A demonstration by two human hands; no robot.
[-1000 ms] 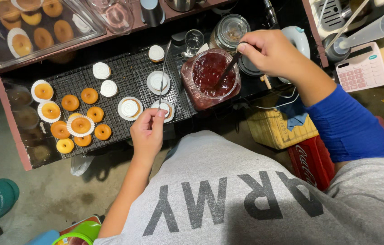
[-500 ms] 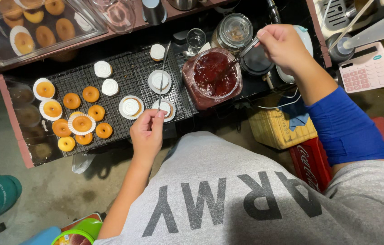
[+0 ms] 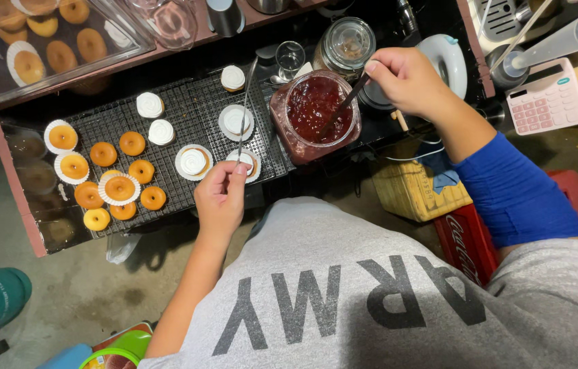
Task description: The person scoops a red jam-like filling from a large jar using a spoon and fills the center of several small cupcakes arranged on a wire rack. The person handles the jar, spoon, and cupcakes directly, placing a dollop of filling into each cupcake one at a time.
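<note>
My right hand [image 3: 406, 76] grips a dark spoon handle [image 3: 346, 104] that dips into a clear jar of red jam [image 3: 315, 113]. My left hand [image 3: 221, 197] holds a thin metal spatula [image 3: 244, 102] that points away across the black wire rack [image 3: 193, 123]. Just beyond the left hand sits a small pastry with white cream [image 3: 193, 162] in a paper cup. Other cream-topped pastries [image 3: 235, 121] lie further back on the rack. Plain golden pastries [image 3: 131, 171] cluster at the rack's left end, some in white paper cups.
A clear tray of more golden pastries [image 3: 46, 41] stands at the back left. Behind the jam jar are a lidded glass jar [image 3: 345, 42], a small glass [image 3: 290, 58] and a white bowl [image 3: 445, 60]. A pink calculator [image 3: 547, 97] lies at right, a yellow basket [image 3: 417, 195] and red crate [image 3: 470, 239] below.
My right hand lifted away from the jam jar to the right, then came back with the spoon dipping into the jam. The left hand has stayed put.
</note>
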